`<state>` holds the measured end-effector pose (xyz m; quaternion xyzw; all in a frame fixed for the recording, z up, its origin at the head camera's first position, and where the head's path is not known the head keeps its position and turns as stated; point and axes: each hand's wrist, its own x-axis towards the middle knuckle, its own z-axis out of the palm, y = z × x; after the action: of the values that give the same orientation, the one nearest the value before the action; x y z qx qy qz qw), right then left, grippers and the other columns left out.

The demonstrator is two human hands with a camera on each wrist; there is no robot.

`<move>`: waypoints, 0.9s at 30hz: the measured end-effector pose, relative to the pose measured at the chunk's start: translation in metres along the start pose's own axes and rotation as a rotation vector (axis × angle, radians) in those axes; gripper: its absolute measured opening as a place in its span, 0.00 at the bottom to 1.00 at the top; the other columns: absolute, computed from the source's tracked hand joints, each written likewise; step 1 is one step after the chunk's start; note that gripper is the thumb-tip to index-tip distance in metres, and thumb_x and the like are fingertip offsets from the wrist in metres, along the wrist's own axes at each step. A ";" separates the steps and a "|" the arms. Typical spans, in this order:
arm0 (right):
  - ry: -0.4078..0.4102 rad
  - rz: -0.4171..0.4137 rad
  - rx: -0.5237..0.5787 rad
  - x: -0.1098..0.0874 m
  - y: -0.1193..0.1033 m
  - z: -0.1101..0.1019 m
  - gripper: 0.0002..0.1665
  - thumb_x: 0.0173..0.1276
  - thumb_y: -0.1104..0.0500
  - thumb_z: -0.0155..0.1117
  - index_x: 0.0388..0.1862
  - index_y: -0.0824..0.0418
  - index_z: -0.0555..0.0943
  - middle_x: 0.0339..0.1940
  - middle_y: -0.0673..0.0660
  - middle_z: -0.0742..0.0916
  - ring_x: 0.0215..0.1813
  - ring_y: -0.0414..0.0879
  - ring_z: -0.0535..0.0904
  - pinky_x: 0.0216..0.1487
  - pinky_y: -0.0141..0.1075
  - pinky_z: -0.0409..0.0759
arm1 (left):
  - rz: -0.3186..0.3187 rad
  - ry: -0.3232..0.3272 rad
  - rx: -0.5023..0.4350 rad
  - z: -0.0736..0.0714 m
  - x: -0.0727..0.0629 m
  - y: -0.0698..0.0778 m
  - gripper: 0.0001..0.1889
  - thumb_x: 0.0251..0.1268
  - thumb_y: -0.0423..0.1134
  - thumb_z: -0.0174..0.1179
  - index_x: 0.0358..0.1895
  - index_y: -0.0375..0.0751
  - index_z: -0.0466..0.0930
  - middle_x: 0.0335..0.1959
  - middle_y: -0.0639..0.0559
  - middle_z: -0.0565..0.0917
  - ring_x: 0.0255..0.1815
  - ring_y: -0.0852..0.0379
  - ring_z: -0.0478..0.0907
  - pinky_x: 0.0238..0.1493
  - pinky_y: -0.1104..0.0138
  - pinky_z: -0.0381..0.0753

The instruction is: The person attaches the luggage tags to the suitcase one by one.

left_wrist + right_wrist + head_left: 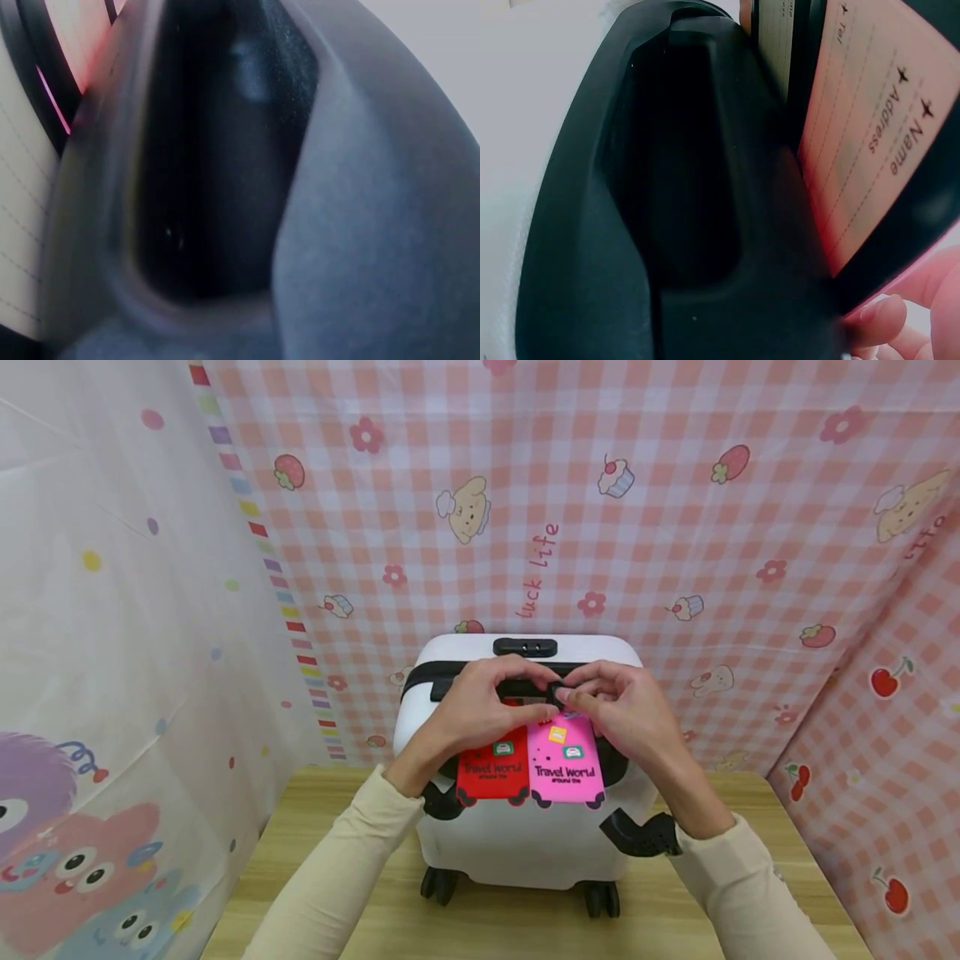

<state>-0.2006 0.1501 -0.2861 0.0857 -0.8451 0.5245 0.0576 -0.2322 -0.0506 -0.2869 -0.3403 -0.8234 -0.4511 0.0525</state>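
A white suitcase (517,852) stands on the table with a red luggage tag (491,783) and a pink luggage tag (566,787) hanging side by side before its black carry handle (517,688). My left hand (487,700) and right hand (630,706) meet above the pink tag. Both pinch a small black strap (556,693) between fingertips and thumbs. The right wrist view shows a tag's back, its address card (870,127) printed with Name, Address and Tel, with my right fingers (881,319) at the lower corner. The black recess (225,165) fills the left wrist view.
A black combination lock (525,647) sits on top of the suitcase, and black wheels (438,885) carry it underneath. Wood-grain tabletop (330,860) extends to both sides. A pink checked curtain (525,485) hangs close behind, with a white printed curtain (112,610) on the left.
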 end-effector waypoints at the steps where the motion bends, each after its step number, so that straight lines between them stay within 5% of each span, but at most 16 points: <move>1: -0.002 -0.001 -0.001 0.000 0.000 0.000 0.13 0.68 0.56 0.68 0.44 0.64 0.83 0.25 0.53 0.85 0.22 0.43 0.73 0.23 0.34 0.74 | 0.001 0.001 0.000 0.000 0.000 0.000 0.15 0.59 0.41 0.71 0.50 0.49 0.86 0.41 0.59 0.84 0.47 0.62 0.76 0.55 0.64 0.74; 9: -0.013 -0.011 0.006 0.001 0.000 -0.001 0.13 0.68 0.56 0.67 0.44 0.65 0.83 0.26 0.54 0.86 0.22 0.42 0.74 0.24 0.34 0.75 | 0.037 0.026 0.007 0.002 0.001 -0.003 0.13 0.60 0.42 0.71 0.48 0.50 0.87 0.40 0.60 0.84 0.46 0.64 0.76 0.56 0.64 0.73; 17: -0.019 -0.022 0.012 0.000 0.002 -0.002 0.13 0.69 0.55 0.67 0.43 0.64 0.83 0.26 0.54 0.86 0.23 0.42 0.76 0.24 0.34 0.76 | 0.007 0.039 0.003 0.003 0.001 -0.001 0.12 0.60 0.42 0.71 0.47 0.51 0.87 0.39 0.60 0.84 0.45 0.64 0.76 0.55 0.63 0.73; 27: -0.124 -0.033 0.043 0.000 0.004 -0.009 0.14 0.69 0.59 0.64 0.50 0.66 0.81 0.35 0.58 0.88 0.29 0.42 0.80 0.30 0.34 0.80 | -0.016 0.052 0.014 0.003 0.002 -0.001 0.10 0.61 0.44 0.70 0.46 0.53 0.87 0.36 0.62 0.84 0.46 0.65 0.76 0.54 0.63 0.74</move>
<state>-0.2015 0.1605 -0.2858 0.1333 -0.8340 0.5353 0.0119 -0.2336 -0.0470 -0.2882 -0.3215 -0.8276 -0.4545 0.0723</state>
